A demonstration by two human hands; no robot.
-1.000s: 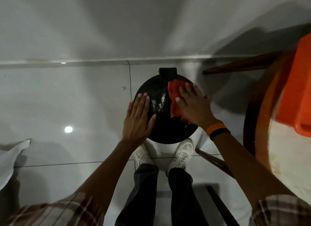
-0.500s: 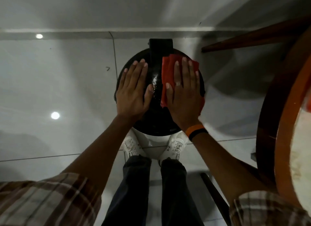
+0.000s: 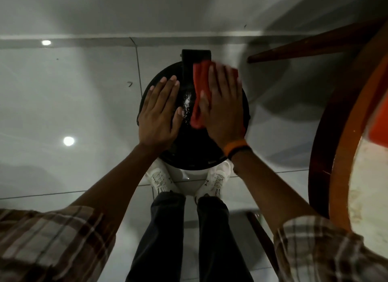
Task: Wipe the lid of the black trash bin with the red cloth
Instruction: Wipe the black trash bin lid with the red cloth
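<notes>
The black trash bin's round lid (image 3: 190, 147) lies below me on the tiled floor, with its hinge tab (image 3: 190, 59) at the far side. My left hand (image 3: 160, 113) rests flat on the lid's left half, fingers together, holding nothing. My right hand (image 3: 223, 107) presses flat on the red cloth (image 3: 200, 86), which lies on the lid's right half up to the far rim. Most of the cloth is hidden under my palm. A patch of white specks (image 3: 186, 103) shows on the lid between my hands.
A round wooden table (image 3: 344, 155) with an orange rim stands close on the right, one leg (image 3: 304, 44) slanting behind the bin. An orange object (image 3: 380, 124) sits on it. My white shoes (image 3: 216, 181) stand at the bin's near edge. The wall base runs behind.
My right hand with the cloth has slid across the lid's right half, from angled across to pointing at the far rim. My left hand stays flat on the left half. My head has shifted.
</notes>
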